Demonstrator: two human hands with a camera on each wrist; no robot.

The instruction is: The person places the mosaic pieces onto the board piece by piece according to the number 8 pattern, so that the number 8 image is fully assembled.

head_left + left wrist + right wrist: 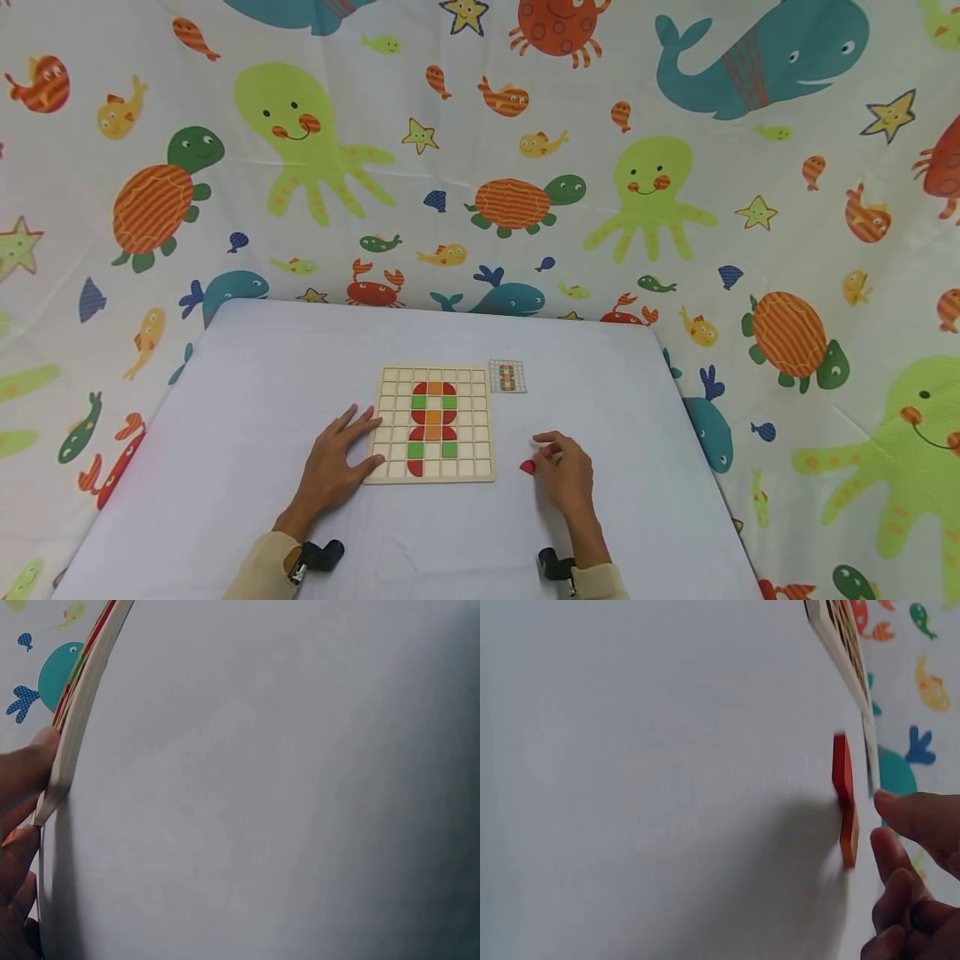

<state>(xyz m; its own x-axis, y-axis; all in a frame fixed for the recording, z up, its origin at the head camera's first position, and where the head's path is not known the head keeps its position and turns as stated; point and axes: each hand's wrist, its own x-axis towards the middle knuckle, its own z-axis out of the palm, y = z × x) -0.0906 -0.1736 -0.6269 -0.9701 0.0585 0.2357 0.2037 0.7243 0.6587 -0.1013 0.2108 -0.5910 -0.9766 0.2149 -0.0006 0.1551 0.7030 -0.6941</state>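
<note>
A wooden grid board [472,471] lies on the white-covered table, with red quarter-round, green square and orange square pieces set in its cells in a figure-like pattern. Along its left edge rests my left hand [335,458], fingers spread, the thumb at the front left corner. My right hand [564,473] is low over the table right of the board, thumb and forefinger bent toward each other. In the right wrist view a gap shows between those fingertips. Just beside them lie a red piece [842,769] and an orange piece [849,836]; the hand hides the orange one in the head view.
A small pattern card [508,377] with a printed grid lies by the board's far right corner. Behind the table [285,350] hangs a cloth [420,175] printed with sea animals. Each wrist wears a black camera [322,556].
</note>
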